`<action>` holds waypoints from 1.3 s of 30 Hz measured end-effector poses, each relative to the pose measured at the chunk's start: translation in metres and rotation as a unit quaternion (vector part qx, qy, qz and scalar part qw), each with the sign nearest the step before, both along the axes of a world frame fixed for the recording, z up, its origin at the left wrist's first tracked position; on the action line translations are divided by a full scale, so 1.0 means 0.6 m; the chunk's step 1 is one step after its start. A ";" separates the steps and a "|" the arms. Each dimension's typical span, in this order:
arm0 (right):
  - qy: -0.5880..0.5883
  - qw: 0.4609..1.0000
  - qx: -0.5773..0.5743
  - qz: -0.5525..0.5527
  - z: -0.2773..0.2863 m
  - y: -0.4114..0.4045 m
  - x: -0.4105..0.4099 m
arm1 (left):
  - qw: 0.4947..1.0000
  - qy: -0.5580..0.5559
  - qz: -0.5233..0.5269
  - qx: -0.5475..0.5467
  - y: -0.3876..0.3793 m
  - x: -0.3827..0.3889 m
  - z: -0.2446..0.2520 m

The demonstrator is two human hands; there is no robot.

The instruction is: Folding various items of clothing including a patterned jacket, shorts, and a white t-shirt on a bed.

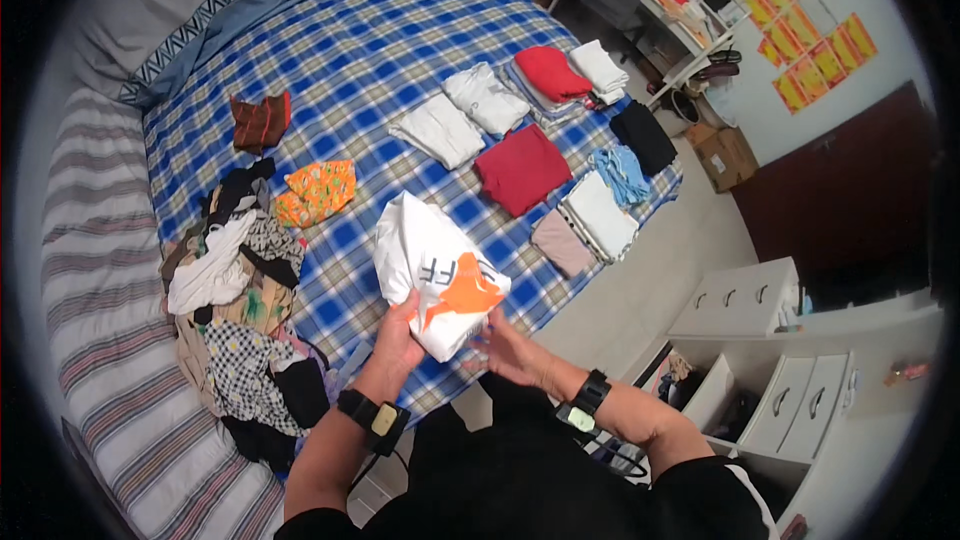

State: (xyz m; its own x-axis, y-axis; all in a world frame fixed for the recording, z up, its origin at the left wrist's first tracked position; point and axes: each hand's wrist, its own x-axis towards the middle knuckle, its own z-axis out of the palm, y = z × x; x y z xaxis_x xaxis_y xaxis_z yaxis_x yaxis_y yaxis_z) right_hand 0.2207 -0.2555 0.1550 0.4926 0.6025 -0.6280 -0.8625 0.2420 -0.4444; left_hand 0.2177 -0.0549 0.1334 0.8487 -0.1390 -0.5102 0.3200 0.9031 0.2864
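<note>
A folded white garment (427, 262), probably a T-shirt with an orange print and dark lettering, is held up in front of me over the bed. My left hand (400, 330) grips its near left edge, thumb on top and fingers underneath. At its near right edge is my right hand (514, 352), fingers apart; the thumb meets the fabric or lies very close to it. To the left, a heap of loose clothes (247, 300) lies along the bed's side. Beyond the heap are an orange patterned cloth (319, 191) and a brown one (260, 124).
On the blue checked bedspread (352, 52), folded clothes spread to the right, including a dark red piece (523, 169), white stacks (600, 214) and a black one (643, 136). A white drawer unit (739, 300) stands at right, a cardboard box (721, 156) beyond. Striped fabric (105, 262) borders the left.
</note>
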 end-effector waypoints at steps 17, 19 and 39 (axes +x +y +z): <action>-0.014 0.995 -0.070 -0.069 -0.136 -0.137 0.435 | 0.970 0.037 -0.138 0.196 -0.150 0.323 -0.169; -0.005 0.991 -0.066 -0.117 -0.157 -0.157 0.499 | 0.924 -0.070 -0.191 0.324 -0.145 0.354 -0.178; -0.164 0.963 0.027 -0.214 -0.301 -0.054 0.949 | 0.523 0.353 -0.335 0.700 0.103 0.408 -0.511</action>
